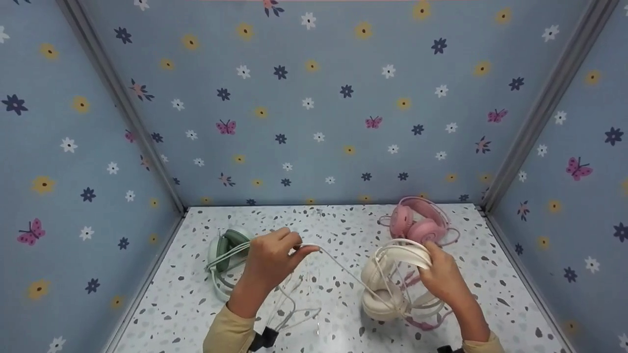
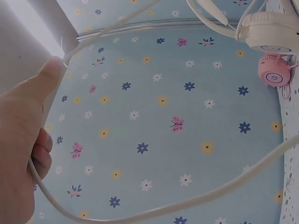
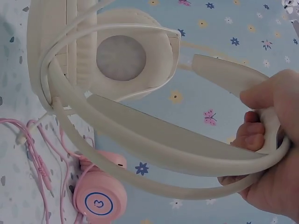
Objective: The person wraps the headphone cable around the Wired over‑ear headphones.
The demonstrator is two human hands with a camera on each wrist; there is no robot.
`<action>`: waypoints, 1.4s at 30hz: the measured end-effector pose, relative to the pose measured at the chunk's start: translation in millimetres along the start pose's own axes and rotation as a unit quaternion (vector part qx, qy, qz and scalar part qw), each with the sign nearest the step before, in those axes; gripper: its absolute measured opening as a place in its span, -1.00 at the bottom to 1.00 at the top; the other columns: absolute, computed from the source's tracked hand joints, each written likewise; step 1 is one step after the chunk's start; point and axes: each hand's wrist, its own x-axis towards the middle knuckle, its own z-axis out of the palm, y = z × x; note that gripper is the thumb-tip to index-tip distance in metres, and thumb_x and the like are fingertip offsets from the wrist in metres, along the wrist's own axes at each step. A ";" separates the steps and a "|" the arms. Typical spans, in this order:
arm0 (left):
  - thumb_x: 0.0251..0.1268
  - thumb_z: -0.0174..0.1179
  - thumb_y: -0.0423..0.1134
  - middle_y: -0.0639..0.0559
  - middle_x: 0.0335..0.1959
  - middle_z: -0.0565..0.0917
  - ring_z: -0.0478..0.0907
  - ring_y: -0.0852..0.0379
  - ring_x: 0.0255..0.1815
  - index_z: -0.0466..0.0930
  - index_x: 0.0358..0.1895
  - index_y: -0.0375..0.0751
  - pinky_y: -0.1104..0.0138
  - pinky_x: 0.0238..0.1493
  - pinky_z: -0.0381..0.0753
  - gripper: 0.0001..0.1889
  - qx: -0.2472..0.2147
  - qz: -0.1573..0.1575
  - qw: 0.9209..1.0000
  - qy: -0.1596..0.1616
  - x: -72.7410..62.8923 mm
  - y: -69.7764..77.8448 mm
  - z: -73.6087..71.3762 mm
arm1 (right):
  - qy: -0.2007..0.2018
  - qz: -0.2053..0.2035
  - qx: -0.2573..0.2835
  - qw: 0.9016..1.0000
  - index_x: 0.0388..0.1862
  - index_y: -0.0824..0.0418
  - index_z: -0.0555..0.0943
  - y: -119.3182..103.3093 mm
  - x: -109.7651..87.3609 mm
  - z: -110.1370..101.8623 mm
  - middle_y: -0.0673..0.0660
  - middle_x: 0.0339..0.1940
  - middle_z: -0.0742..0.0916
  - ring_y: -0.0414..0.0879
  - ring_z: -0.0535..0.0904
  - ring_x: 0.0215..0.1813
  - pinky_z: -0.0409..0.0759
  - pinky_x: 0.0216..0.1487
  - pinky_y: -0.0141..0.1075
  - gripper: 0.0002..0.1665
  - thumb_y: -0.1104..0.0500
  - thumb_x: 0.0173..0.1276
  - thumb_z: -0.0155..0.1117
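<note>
My right hand (image 1: 444,274) grips the headband of cream-white headphones (image 1: 380,305), which it holds tilted above the speckled table. The fingers wrap round the band in the right wrist view, where the ear cup (image 3: 122,58) hangs at the far end with cable looped about it. My left hand (image 1: 274,257) pinches the white cable (image 1: 341,264) between thumb and fingers, and the cable runs from there to the headphones. In the left wrist view more cable (image 2: 187,204) sags out of the palm side of the hand (image 2: 25,126).
Pink headphones (image 1: 426,230) lie at the back right, their pink cable (image 3: 35,154) on the table. Green-and-white headphones (image 1: 221,260) lie at the left, partly behind my left hand. Loose white cable (image 1: 294,311) lies at the front. Flower-patterned walls (image 1: 314,113) enclose the back and sides.
</note>
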 end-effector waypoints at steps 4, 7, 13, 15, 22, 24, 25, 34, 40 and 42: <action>0.32 0.18 0.13 0.18 -0.68 0.27 0.04 0.35 -0.76 0.47 -0.57 -0.05 0.46 -0.77 0.05 -0.60 -0.003 -0.005 1.000 -0.008 1.2 -0.1 -1.9 | 0.031 -0.024 0.022 0.999 -0.24 0.27 0.46 5.4 -2.3 5.5 0.06 -0.56 0.52 -0.03 0.40 -0.49 0.41 -0.45 -0.07 -0.65 0.57 0.00 0.15; 0.24 0.23 0.19 0.19 -0.73 0.30 0.13 0.30 -0.81 0.52 -0.63 -0.04 0.42 -0.80 0.07 -0.55 0.031 0.006 0.999 0.014 4.6 -5.0 -2.4 | 0.040 -0.038 0.054 0.997 -0.31 0.23 0.45 10.0 -3.8 8.2 -0.03 -0.60 0.45 -0.10 0.35 -0.53 0.35 -0.48 -0.19 -0.63 0.59 -0.04 0.11; 0.10 0.24 0.36 0.17 -0.79 0.38 0.22 0.23 -0.85 0.49 -0.75 -0.05 0.38 -0.82 0.13 -0.42 0.079 0.010 0.996 0.046 9.8 -19.0 2.5 | -0.023 -0.033 0.152 0.988 -0.33 0.09 0.50 13.5 -6.6 8.9 -0.11 -0.55 0.46 -0.20 0.36 -0.50 0.35 -0.44 -0.31 -0.56 0.62 0.07 0.20; 0.08 0.25 0.38 0.17 -0.79 0.40 0.24 0.22 -0.85 0.49 -0.76 -0.05 0.37 -0.82 0.14 -0.41 0.082 0.008 0.996 0.046 10.3 -22.5 4.2 | -0.053 -0.023 0.180 0.982 -0.31 0.08 0.51 11.5 -6.6 8.9 -0.09 -0.53 0.47 -0.21 0.36 -0.48 0.36 -0.42 -0.31 -0.56 0.62 0.11 0.22; -0.05 0.41 0.27 0.19 -0.79 0.36 0.20 0.25 -0.84 0.44 -0.73 -0.02 0.39 -0.81 0.09 -0.49 0.061 -0.006 0.998 0.028 1.9 -26.0 10.9 | -0.089 -0.004 0.231 0.969 -0.27 0.19 0.53 -9.7 -9.3 -1.4 -0.03 -0.51 0.51 -0.21 0.39 -0.46 0.40 -0.38 -0.30 -0.63 0.60 0.08 0.27; -0.07 0.43 0.25 0.20 -0.79 0.36 0.20 0.26 -0.84 0.43 -0.72 -0.01 0.40 -0.81 0.09 -0.50 0.056 -0.009 0.998 0.025 -1.7 -25.3 12.0 | -0.094 0.000 0.235 0.967 -0.26 0.22 0.54 -15.6 -12.0 -6.0 -0.02 -0.50 0.53 -0.21 0.40 -0.45 0.42 -0.37 -0.30 -0.64 0.60 0.08 0.28; -0.06 0.42 0.25 0.20 -0.79 0.35 0.19 0.27 -0.83 0.43 -0.72 -0.01 0.40 -0.81 0.08 -0.50 0.055 -0.010 0.998 0.025 -3.4 -24.7 12.4 | -0.098 0.008 0.237 0.966 -0.27 0.22 0.54 -16.9 -13.6 -7.6 -0.02 -0.51 0.52 -0.21 0.40 -0.45 0.42 -0.37 -0.30 -0.65 0.59 0.08 0.29; 0.32 0.23 0.09 0.15 -0.69 0.38 0.26 0.22 -0.77 0.58 -0.54 -0.09 0.36 -0.79 0.16 -0.62 0.043 -0.016 0.999 0.017 -8.7 -19.6 11.6 | -0.072 0.059 0.275 0.957 -0.33 0.22 0.50 19.2 -26.1 12.7 0.03 -0.53 0.49 -0.16 0.39 -0.45 0.41 -0.37 -0.28 -0.66 0.53 0.05 0.40; 0.38 0.17 0.04 0.13 -0.65 0.37 0.25 0.22 -0.75 0.61 -0.46 -0.09 0.36 -0.76 0.19 -0.66 0.031 -0.006 0.999 0.007 2.7 -20.4 13.6 | -0.085 0.044 0.293 0.951 -0.31 0.27 0.50 19.8 -25.1 9.8 0.03 -0.53 0.48 -0.17 0.38 -0.47 0.41 -0.40 -0.27 -0.69 0.52 0.06 0.40; 0.35 0.20 0.05 0.13 -0.67 0.35 0.21 0.23 -0.77 0.61 -0.49 -0.08 0.36 -0.77 0.16 -0.67 0.031 0.005 1.000 0.004 11.5 -24.0 14.6 | -0.091 0.035 0.286 0.953 -0.30 0.27 0.50 20.2 -20.4 7.4 0.02 -0.51 0.48 -0.18 0.39 -0.46 0.42 -0.39 -0.27 -0.70 0.51 0.08 0.39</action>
